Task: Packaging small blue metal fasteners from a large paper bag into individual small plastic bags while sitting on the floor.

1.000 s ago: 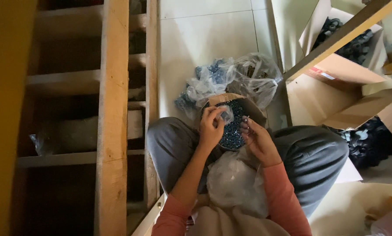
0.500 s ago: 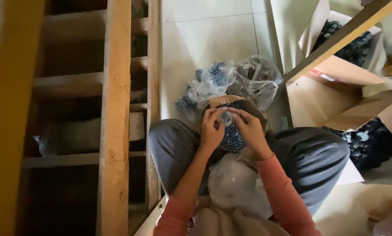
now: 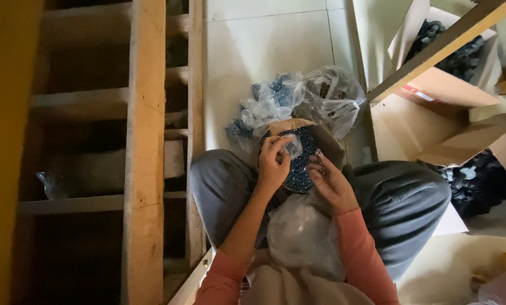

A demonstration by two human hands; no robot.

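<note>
Seated cross-legged on the tiled floor (image 3: 253, 51), with a small cardboard box (image 3: 315, 141) of bluish metal parts wedged between the knees as the landmark. Holding a small clear bag (image 3: 292, 147) over the box's near-left rim, pinched at its mouth by the fingers (image 3: 275, 148) of the left hand (image 3: 272, 166). Right hand (image 3: 329, 181) hovering just right of the box's middle, fingers loosely curled, seemingly pinching a tiny part near the tip; too small to tell for certain.

Probably mid-filling: bag held open, a piece about to go in. Calls for bringing the right fingertips across to the bag's mouth, keeping that mouth spread, and dropping the piece cleanly without spilling back into the box.

Nearer than the box, on the lap, a crumpled translucent plastic sheet (image 3: 301, 234). Beyond the box, clear bags (image 3: 320, 99) of more blue parts heaped on the floor. Left of the box, a rough wooden shelf frame (image 3: 143, 141) with dim compartments. Right of it, open cardboard cartons (image 3: 450, 51) holding dark parts, crossed by a slanting wooden beam (image 3: 439, 45).
</note>
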